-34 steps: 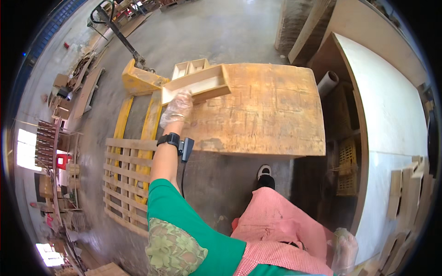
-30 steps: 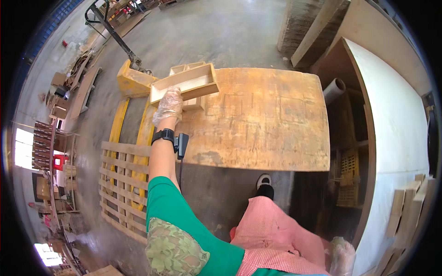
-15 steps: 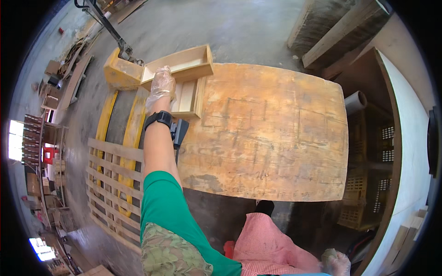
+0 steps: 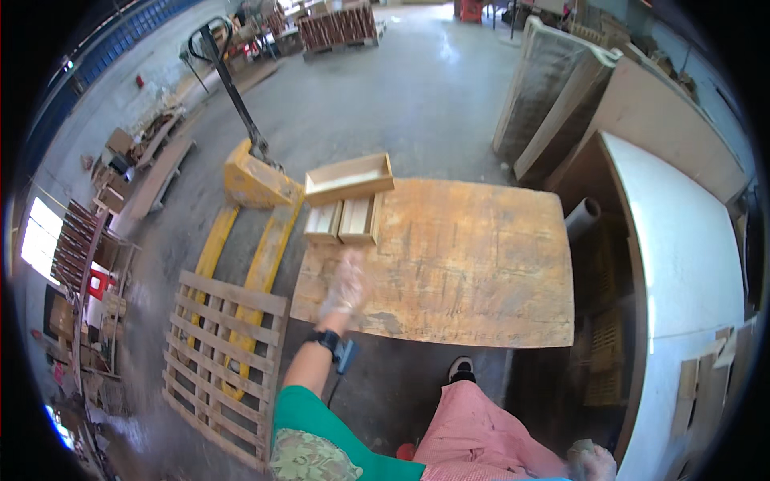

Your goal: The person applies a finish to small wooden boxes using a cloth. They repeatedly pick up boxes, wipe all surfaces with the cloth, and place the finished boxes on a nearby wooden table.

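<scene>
My left hand [image 4: 345, 284], in a thin clear glove with a dark watch at the wrist, hovers blurred over the near left part of a worn wooden table [image 4: 465, 272]. It holds nothing and its fingers look loosely apart. At the table's far left corner an open wooden box [image 4: 350, 178] lies on top of two similar boxes [image 4: 343, 220]. My right hand [image 4: 592, 461] shows only at the lower right edge beside my pink apron; I cannot make out its fingers.
A yellow pallet jack [image 4: 253, 192] stands left of the table, its forks under a wooden pallet [image 4: 224, 353]. A large white panel [image 4: 682, 280] and leaning boards [image 4: 561, 96] are on the right. A grey tube [image 4: 581, 218] lies beside the table.
My left hand set the wooden box on the two boxes at the table's corner, let go and drew back toward me. The view tilted up toward the workshop floor.
</scene>
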`<state>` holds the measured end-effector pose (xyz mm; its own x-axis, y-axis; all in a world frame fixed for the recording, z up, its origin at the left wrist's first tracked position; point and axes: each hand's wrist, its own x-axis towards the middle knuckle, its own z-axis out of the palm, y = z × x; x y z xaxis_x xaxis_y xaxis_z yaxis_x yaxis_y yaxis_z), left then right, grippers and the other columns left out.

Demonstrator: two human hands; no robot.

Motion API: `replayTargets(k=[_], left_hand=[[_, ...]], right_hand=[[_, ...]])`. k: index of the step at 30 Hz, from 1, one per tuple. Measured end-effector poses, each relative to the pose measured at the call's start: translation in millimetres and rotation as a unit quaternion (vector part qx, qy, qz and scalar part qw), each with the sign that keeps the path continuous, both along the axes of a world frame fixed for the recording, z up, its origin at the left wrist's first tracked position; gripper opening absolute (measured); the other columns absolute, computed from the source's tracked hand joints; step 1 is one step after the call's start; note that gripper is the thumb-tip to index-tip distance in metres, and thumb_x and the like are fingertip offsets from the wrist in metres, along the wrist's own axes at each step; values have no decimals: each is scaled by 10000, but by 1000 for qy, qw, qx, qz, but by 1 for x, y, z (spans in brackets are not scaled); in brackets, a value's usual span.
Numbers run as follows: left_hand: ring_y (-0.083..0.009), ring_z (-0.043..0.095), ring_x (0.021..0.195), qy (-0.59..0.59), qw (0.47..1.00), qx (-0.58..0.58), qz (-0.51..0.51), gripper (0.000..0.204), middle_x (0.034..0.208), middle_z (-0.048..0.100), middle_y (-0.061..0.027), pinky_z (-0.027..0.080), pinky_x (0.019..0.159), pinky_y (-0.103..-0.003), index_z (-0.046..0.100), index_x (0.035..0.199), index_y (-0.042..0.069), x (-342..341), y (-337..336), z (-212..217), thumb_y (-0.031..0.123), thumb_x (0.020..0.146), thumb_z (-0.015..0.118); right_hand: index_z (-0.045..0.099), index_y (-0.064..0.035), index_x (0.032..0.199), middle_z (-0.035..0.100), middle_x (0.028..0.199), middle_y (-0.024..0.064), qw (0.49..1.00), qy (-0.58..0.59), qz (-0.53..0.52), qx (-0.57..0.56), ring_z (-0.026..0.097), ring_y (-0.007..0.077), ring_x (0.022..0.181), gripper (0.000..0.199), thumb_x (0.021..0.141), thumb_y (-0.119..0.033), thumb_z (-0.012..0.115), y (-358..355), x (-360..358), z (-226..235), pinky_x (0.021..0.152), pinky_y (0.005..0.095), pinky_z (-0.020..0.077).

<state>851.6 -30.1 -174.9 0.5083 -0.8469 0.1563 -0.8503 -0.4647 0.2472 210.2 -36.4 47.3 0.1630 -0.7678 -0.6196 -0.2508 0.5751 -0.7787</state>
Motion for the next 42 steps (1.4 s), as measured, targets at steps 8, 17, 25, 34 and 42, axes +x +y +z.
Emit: replayTargets(k=[8, 17, 25, 34, 42], left_hand=[[-427, 526, 1278, 160, 939, 51, -300, 540, 1338, 575, -257, 422, 1111, -478, 584, 1322, 14, -287, 7, 118, 330, 897, 689], [-437, 533, 1255, 94, 705, -30, -702, 465, 1368, 534, -239, 452, 1067, -481, 564, 1290, 38, -608, 26, 248, 165, 877, 733], [-463, 500, 1291, 39, 512, -58, -856, 547, 1452, 474, -242, 450, 1072, -505, 503, 1372, 71, -823, 16, 252, 134, 874, 719], [-345, 610, 1120, 86, 528, 32, -845, 584, 1507, 444, -206, 542, 921, -404, 506, 1413, 33, -911, -15, 225, 182, 892, 722], [-330, 635, 1058, 166, 421, 103, -886, 354, 1232, 612, -175, 500, 952, -390, 666, 1160, -13, -939, -52, 201, 269, 947, 668]], right_hand=[[599, -15, 1253, 649, 1089, 112, 942, -125, -236, -202, 644, 237, 972, 340, 948, -159, 645, 170, -178, 25, 841, 354, 554], [574, -13, 1198, 568, 884, 80, 676, -183, -605, -378, 514, 160, 695, 308, 984, -204, 687, 433, -257, 48, 634, 286, 468], [588, -74, 1093, 514, 789, 14, 418, -441, -689, -394, 411, 116, 594, 209, 1039, -275, 607, 524, -267, 10, 537, 268, 359], [553, -80, 1420, 490, 1478, 159, 551, 526, -589, -270, 527, 312, 1338, 578, 875, 73, 671, 550, -239, 19, 1129, 387, 431], [571, -44, 1369, 559, 1417, 179, 543, 533, -633, -143, 552, 288, 1308, 534, 858, 41, 701, 523, -242, 37, 1103, 368, 442]])
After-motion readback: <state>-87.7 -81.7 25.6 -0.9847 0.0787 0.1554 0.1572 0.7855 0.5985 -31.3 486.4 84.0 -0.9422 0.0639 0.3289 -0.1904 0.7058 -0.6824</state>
